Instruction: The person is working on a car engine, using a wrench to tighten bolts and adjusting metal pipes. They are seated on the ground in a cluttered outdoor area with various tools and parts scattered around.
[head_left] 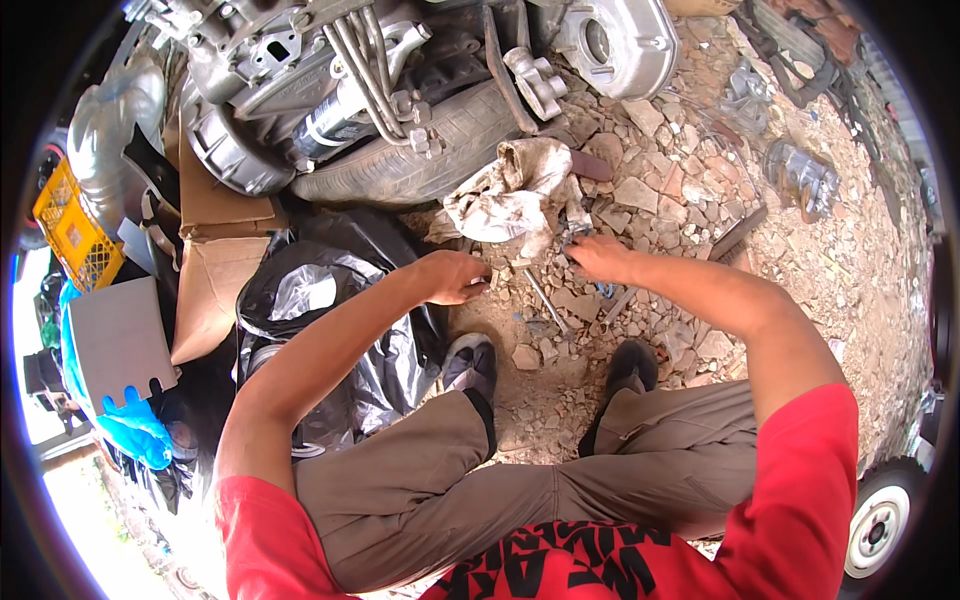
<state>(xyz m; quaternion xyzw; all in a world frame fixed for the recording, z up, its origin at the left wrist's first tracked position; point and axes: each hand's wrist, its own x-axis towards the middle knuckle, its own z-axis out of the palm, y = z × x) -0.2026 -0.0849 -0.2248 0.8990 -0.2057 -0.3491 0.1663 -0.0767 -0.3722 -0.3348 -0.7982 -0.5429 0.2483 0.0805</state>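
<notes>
Curled hands near a rag [510, 200] and rod [547, 300]

At far left, a yellow crate [72, 215] stands tilted; its contents cannot be made out. Next comes a cardboard box [212, 300], its inside hidden. A black bag [372, 240] gapes, showing crumpled clear plastic [302, 290] within. The left hand [452, 277] hangs beside it, fingers bent inward; I cannot tell whether its grip holds anything. The rag lies on rubble between the hands, beyond the rod. The right hand [600, 258] has its fingertips pinched near the rag's edge; its hold is unclear.
</notes>
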